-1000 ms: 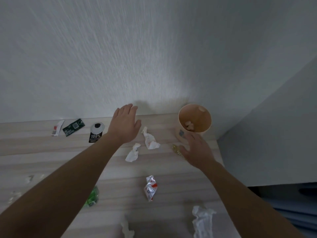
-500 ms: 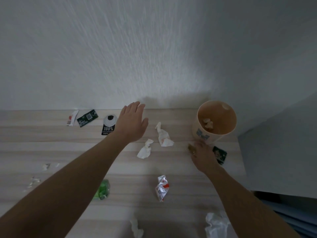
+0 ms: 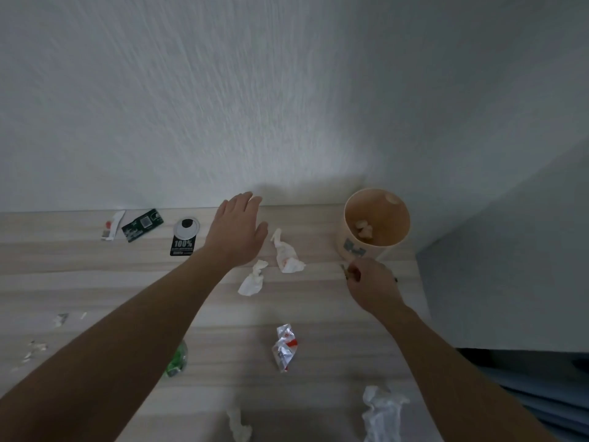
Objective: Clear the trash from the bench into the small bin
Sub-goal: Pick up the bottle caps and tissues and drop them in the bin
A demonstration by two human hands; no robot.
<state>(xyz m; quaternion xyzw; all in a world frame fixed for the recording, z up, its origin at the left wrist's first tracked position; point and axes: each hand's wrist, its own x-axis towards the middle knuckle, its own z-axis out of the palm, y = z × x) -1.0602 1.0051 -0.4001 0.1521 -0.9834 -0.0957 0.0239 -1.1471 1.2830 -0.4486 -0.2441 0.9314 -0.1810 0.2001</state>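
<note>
A small peach bin (image 3: pixel 352 247) stands at the back right of the wooden bench (image 3: pixel 95 275), with a few scraps inside. My right hand (image 3: pixel 373 285) is just in front of it, fingers pinched on a small golden scrap (image 3: pixel 344 271). My left hand (image 3: pixel 237 231) hovers flat and open near the wall, left of two crumpled white tissues (image 3: pixel 287 255) (image 3: pixel 252 279). A silver and red wrapper (image 3: pixel 284 347) lies nearer to me.
A white sachet (image 3: pixel 112 225), a dark green packet (image 3: pixel 142 225) and a black "100%" tag with a round lid (image 3: pixel 184 237) lie by the wall. A green wrapper (image 3: pixel 176 362), white plastic (image 3: pixel 381 413), another tissue (image 3: pixel 238 425) and small scraps (image 3: pixel 60 319) lie closer. The bench ends at the right.
My right hand has closed its fingers onto the small golden scrap in front of the bin. The view has shifted, so everything sits further right. My left hand stays spread above the bench.
</note>
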